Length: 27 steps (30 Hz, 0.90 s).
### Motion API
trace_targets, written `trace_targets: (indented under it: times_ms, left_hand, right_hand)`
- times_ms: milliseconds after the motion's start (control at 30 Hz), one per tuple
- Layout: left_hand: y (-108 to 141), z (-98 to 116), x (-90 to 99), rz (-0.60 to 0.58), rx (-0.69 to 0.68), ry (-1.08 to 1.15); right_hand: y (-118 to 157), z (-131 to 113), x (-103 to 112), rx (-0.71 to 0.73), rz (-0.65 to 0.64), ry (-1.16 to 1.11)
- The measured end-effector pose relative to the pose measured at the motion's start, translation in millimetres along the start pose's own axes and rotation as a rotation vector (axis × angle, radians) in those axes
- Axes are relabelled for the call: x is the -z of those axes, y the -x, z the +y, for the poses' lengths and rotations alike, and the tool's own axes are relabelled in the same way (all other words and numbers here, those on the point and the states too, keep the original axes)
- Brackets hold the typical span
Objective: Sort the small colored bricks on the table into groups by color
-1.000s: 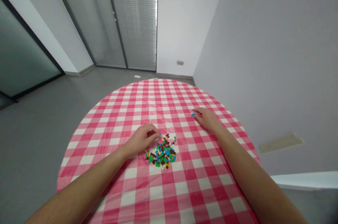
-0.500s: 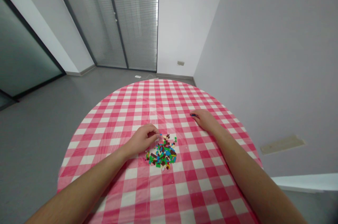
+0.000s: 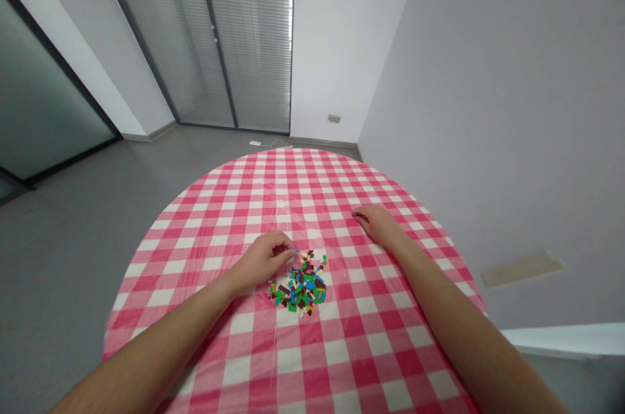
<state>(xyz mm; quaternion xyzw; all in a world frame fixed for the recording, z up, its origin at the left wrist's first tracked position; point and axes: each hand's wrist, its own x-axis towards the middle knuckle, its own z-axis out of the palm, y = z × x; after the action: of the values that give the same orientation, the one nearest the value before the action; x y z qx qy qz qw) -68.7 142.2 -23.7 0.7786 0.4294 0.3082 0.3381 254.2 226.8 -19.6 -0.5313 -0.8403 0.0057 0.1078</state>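
Note:
A pile of small toy building bricks (image 3: 303,287), in green, blue, dark brown, yellow and white, lies on the checked tablecloth. At the pile's upper left edge is my left hand (image 3: 266,258), its thumb and forefinger pinched together on a tiny blue brick (image 3: 297,250). Farther out and to the right, my right hand (image 3: 378,222) rests low over the cloth, apart from the pile. Its fingers are closed on a small dark piece with some blue (image 3: 360,215), likely bricks; the exact shape is too small to make out.
The round table wears a red and white checked cloth (image 3: 234,199). Beyond it, a white power strip (image 3: 254,143) with a cord lies on the grey floor. A white wall (image 3: 488,108) stands close on the right, glass partitions with blinds (image 3: 254,62) at the back.
Both hands hold nearly the same places and grips. The dark piece at my right fingertips looks slightly turned. The whole view has shifted very slightly.

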Motion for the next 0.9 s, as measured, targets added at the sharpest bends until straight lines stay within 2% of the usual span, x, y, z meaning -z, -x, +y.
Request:
trace_targets:
  times_ms: [200,467,733,900]
  left_hand:
    - [0.2,2.4,0.6,0.002,0.012,0.010]
    - [-0.3,1.0,0.7,-0.003,0.013,0.007]
    - [-0.6,1.2,0.3,-0.007,0.002,-0.002]
    - [-1.1,0.7,0.0,-0.003,-0.006,-0.003]
  right_hand:
    - [0.4,0.8,-4.0,-0.008,0.013,-0.016]
    - [-2.3,-18.5,-2.2,0.003,-0.010,-0.066]
    - [-5.4,-56.5,-0.7,0.115,-0.006,-0.144]
    - [-12.1,-84.8,-7.2,0.186,-0.010,-0.191]
